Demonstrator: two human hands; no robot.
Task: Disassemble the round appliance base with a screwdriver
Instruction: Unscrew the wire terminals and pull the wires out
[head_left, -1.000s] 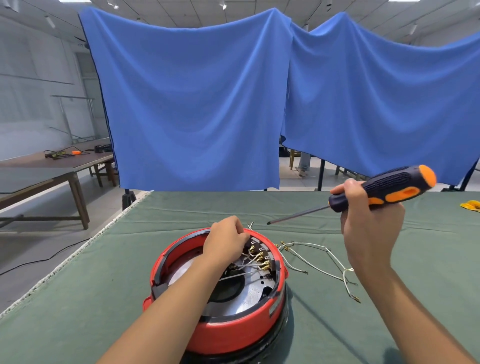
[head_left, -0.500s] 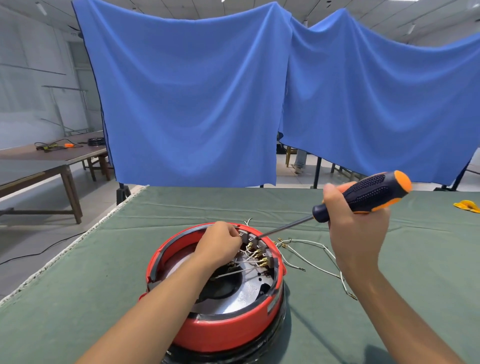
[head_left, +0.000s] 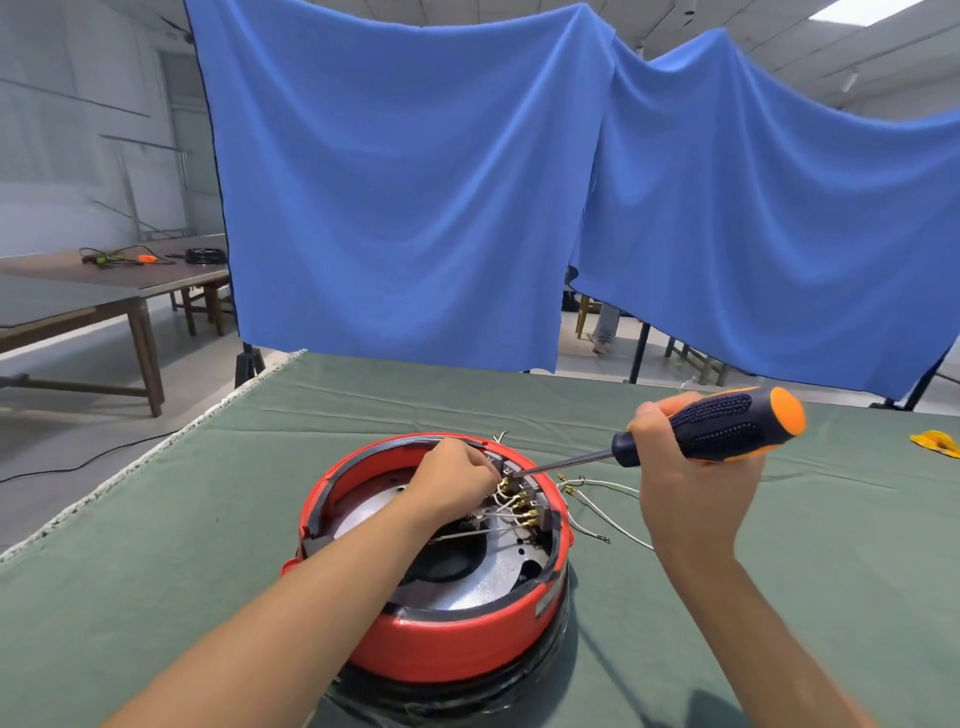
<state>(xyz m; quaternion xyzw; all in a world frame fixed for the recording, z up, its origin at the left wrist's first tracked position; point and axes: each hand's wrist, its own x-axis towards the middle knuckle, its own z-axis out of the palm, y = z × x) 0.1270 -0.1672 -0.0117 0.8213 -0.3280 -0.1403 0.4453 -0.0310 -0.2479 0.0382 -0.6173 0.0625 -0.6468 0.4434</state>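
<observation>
From my feed I see two blue cloths (head_left: 405, 197) hanging side by side behind a green-covered table (head_left: 208, 519). On the left stands a brown wooden table (head_left: 78, 291) on a grey floor (head_left: 93, 431), cables lying on it. A pale wall (head_left: 78, 130) rises behind it, ceiling lights above.

Crowded inside the red base, open cloth around it

My left hand (head_left: 457, 475) and small wires (head_left: 511, 501) fill the base's (head_left: 447, 644) far rim; loose white wires (head_left: 597, 512) lie toward the table's (head_left: 208, 545) right edge.
</observation>
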